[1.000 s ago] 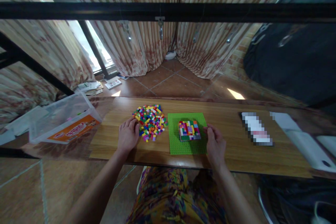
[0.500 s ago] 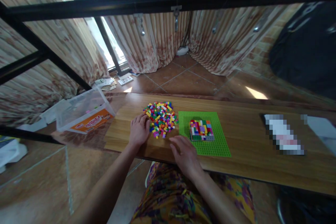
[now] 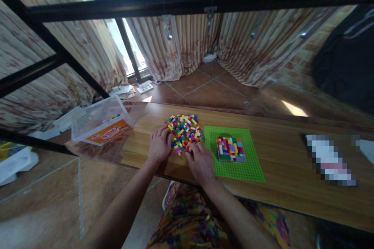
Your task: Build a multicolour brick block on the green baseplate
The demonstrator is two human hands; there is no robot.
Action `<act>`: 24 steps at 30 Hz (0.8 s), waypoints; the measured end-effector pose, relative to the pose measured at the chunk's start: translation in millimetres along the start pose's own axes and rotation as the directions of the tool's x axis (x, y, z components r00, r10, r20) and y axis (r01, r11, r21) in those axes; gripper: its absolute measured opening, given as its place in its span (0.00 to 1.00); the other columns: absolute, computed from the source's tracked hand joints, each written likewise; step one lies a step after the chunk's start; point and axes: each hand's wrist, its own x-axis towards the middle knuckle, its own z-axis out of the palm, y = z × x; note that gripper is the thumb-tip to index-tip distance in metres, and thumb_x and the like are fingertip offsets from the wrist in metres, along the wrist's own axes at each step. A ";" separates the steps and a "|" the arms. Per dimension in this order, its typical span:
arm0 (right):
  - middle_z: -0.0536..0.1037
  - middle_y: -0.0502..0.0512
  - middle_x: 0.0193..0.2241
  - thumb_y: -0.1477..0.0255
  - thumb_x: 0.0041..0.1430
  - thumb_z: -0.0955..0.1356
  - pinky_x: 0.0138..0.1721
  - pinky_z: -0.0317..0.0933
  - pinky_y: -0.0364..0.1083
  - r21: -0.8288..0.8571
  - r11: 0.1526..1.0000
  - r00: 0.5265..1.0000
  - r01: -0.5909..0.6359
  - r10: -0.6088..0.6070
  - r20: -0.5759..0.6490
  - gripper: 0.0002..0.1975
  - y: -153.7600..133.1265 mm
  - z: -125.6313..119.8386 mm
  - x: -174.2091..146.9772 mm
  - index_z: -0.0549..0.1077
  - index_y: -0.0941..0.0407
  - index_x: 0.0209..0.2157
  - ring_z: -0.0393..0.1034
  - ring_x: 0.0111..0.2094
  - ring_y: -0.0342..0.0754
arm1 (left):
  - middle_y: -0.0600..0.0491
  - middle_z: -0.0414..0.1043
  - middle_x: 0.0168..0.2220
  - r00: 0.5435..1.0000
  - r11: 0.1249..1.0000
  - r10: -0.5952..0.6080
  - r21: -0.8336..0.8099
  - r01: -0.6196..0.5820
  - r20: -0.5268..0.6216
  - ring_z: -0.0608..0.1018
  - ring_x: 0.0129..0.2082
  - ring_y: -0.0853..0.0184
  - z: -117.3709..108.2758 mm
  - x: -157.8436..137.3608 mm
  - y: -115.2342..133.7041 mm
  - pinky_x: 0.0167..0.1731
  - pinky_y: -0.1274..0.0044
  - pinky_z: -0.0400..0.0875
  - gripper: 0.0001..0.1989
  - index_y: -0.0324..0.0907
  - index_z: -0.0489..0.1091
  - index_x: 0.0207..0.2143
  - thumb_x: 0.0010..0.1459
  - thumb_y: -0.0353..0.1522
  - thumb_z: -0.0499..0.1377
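Note:
A heap of small toy building bricks [image 3: 187, 129] in many colours lies on the wooden table. My left hand [image 3: 160, 144] rests palm down at the heap's left edge, its fingers bent loosely against the bricks and apart, with nothing visible in them. At the near right edge of the heap, my right hand [image 3: 202, 162] has its thumb and fingertips among the bricks; a few bricks show between thumb and forefinger, which are apart. Right of that hand lies a green baseplate [image 3: 254, 167], carrying a low, multicoloured block of bricks [image 3: 230, 149] put together in layers.
The wooden table [image 3: 280, 163] stretches to the right, where a blurred-out flat object [image 3: 330, 159] lies. A clear plastic box [image 3: 102, 120] with an orange label stands past the table's left end. A black metal frame [image 3: 175, 6] crosses above, before striped curtains.
My right hand has moved forward from the table's near side to the bricks at the heap's edge. My left hand stays by the heap. The whole view has shifted slightly.

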 end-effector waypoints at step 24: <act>0.77 0.60 0.41 0.74 0.64 0.60 0.46 0.63 0.48 0.247 0.955 0.976 -0.165 0.194 -0.098 0.14 9.9 -14.0 37.5 0.74 0.57 0.45 0.70 0.44 0.51 | 0.46 0.73 0.52 1.000 1.000 -0.001 -0.008 0.001 -0.013 0.72 0.53 0.56 -1.6 1.0 -0.2 0.54 0.63 0.64 0.15 0.42 0.70 0.48 0.65 0.36 0.50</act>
